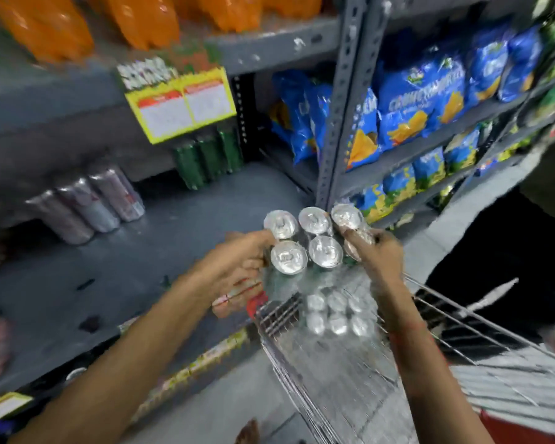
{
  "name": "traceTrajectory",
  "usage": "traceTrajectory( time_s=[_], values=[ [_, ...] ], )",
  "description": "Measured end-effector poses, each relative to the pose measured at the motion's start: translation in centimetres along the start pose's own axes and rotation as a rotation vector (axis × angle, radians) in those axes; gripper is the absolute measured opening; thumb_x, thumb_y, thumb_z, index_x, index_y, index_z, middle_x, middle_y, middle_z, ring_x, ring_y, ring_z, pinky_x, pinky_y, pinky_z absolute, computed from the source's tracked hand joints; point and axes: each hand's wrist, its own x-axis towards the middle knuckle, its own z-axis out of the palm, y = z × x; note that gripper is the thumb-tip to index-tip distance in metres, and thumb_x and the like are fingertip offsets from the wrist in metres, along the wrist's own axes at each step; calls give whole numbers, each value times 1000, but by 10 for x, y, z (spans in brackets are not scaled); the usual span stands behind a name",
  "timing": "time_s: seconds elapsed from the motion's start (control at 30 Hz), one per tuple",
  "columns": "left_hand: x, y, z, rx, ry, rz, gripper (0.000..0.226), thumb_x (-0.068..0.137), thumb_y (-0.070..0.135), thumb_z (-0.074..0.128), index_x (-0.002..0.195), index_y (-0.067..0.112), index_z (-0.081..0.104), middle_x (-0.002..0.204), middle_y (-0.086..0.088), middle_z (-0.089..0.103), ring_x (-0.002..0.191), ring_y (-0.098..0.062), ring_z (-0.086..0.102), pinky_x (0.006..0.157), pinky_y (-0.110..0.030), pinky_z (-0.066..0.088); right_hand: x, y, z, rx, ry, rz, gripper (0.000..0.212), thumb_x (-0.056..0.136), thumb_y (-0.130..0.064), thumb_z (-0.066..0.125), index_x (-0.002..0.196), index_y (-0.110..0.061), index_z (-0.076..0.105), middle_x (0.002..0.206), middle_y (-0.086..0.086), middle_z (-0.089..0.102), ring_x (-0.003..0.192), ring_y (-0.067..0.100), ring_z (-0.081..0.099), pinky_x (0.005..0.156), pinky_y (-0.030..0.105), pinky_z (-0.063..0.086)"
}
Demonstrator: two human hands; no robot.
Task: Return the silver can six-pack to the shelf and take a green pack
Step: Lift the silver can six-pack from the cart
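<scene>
You hold the silver can pack (314,238) in the air with both hands, above the cart (334,363) and just in front of the shelf (180,238). Your left hand (237,267) has its fingers wrapped round the left side of the pack. Your right hand (377,254) has its fingers curled over the right side. The pack is not on the shelf yet, so that part is left to do. The green pack (207,157) sits at the back of the shelf, untouched. Another pack of cans (337,314) lies in the cart.
</scene>
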Motion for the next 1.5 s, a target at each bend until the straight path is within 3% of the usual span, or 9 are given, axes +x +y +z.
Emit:
traceTrajectory(
  time_s=[0.2, 0.33, 0.43, 0.57, 0.87, 0.93, 1.07, 1.2, 1.5],
  values=[
    [25, 28, -70, -92, 232, 57, 28, 83, 15, 51, 58, 20, 42, 37, 8, 31, 27, -4, 20, 41, -19, 19, 22, -44, 93, 56, -165, 14, 31, 76, -15, 76, 97, 2, 60, 82, 6, 57, 59, 7, 49, 45, 7, 39],
    [49, 40, -108, -112, 343, 44, 42, 87, 14, 42, 46, 18, 35, 22, 7, 24, 17, -5, 16, 31, -12, 14, 43, -50, 144, 33, -259, 31, 32, 75, -12, 75, 57, -13, 49, 65, 5, 50, 60, 15, 46, 58, 28, 39],
    [63, 43, -125, -159, 449, 59, 34, 82, 17, 49, 49, 17, 38, 21, 8, 28, 15, -5, 20, 35, -12, 23, 55, -52, 166, 7, -301, 51, 29, 77, -13, 74, 65, -11, 47, 65, 2, 47, 63, 14, 46, 58, 24, 37],
    [77, 37, -126, -168, 546, 98, 16, 78, 15, 61, 64, 16, 52, 55, 0, 51, 41, -9, 47, 54, -23, 44, 64, -40, 173, 71, -305, 37, 31, 81, -10, 70, 100, -5, 47, 84, 2, 52, 88, 20, 51, 79, 31, 42],
    [87, 20, -117, -147, 659, 211, 18, 87, 18, 60, 70, 14, 58, 73, -4, 58, 70, -18, 56, 61, -24, 44, 60, -31, 171, 23, -321, -54, 44, 88, -15, 64, 121, 7, 48, 101, 9, 54, 92, 19, 53, 68, 16, 43],
    [91, 8, -105, 91, 734, 252, 26, 92, 23, 50, 102, 4, 64, 107, -20, 65, 103, -31, 60, 80, -32, 45, 59, -25, 167, -29, -321, -68, 45, 89, -25, 61, 123, 3, 49, 111, 12, 57, 99, 23, 56, 78, 24, 48],
    [87, -42, -44, 740, 959, 560, 69, 98, 34, 36, 149, -5, 11, 158, -24, 8, 148, -32, 9, 119, -39, 8, 38, 6, 143, -117, -116, -313, 44, 94, -32, 49, 128, -4, 47, 124, 16, 54, 117, 26, 53, 101, 34, 43],
    [99, -109, 36, 956, 660, 743, 65, 96, 28, 34, 148, -2, 9, 157, -14, 6, 147, -26, 10, 120, -39, 11, 17, 62, 102, -280, 79, -480, 31, 97, -20, 42, 120, -2, 54, 117, 15, 56, 112, 22, 49, 99, 25, 35],
    [183, -202, 109, 676, 18, -24, 61, 99, 18, 39, 151, 7, 10, 158, -18, 13, 146, -31, 18, 115, -35, 23, 7, 231, 8, -738, 14, 176, 54, 94, -26, 50, 138, 3, 35, 142, 23, 39, 131, 34, 39, 108, 47, 42]
  ],
)
